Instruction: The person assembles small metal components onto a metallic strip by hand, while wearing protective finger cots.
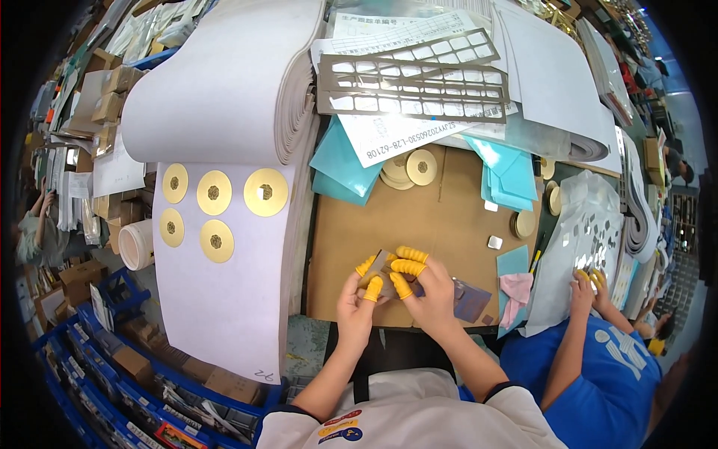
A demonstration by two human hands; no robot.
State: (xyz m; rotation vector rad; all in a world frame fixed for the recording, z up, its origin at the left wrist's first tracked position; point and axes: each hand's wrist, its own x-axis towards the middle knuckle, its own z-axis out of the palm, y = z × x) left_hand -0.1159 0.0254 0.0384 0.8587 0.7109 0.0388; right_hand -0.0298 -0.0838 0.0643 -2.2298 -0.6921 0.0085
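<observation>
Both my hands wear yellow ribbed finger cots and meet over the brown cardboard (351,232). Between them is a thin, shiny grey flat piece (381,260). My left hand (356,303) pinches it from the left with thumb and finger. From the other side, my right hand (426,293) closes its fingers on it, hiding part of it. A dark, glossy sheet (471,299) lies beside my right wrist. Farther off on the cardboard are gold discs (422,168), some overlapping. More gold discs (215,192) with dark patterned centres are spread on the white paper stack (224,307) to my left.
Metal strips with rectangular openings (411,91) lie on printed papers at the back. Teal sheets (344,163) flank the cardboard's far end. A small white square (495,242), a pink cloth (515,289) and a yellow-black pen (535,260) lie rightward. A co-worker in blue (598,382) handles small pieces there.
</observation>
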